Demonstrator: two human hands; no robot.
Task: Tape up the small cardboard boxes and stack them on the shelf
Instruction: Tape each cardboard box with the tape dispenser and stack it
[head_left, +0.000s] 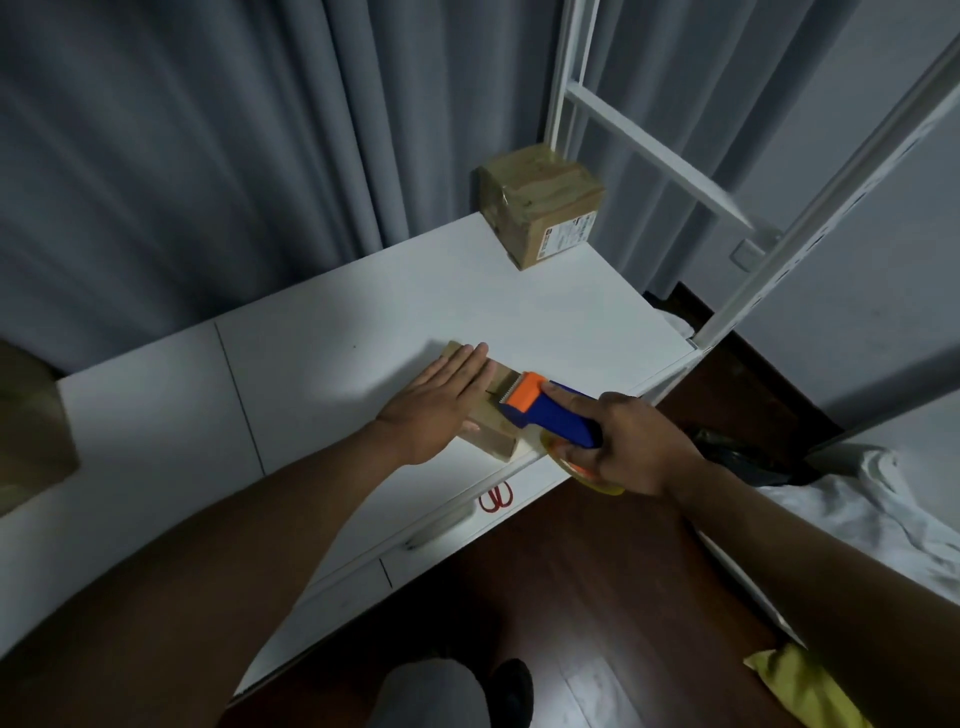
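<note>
A taped box (540, 205) stands far back on the table (322, 332); scissors (496, 497) lie below. Left hand (434, 405) lies flat on the near box (491, 441). Right hand (626, 447) grips the dispenser (545, 410) touching its top

This is a room in a home, most likely a bedroom. Grey curtains (218, 156) hang in full folds behind a white tabletop (363, 322) with drawers (415, 519) under its front edge. A white metal shelf frame (675, 171) rises at the tabletop's right end. The floor (597, 597) is dark polished wood. At the right lies rumpled white bedding (857, 509), and a wall switch (748, 254) sits on the pale wall (857, 234) behind the frame.
</note>
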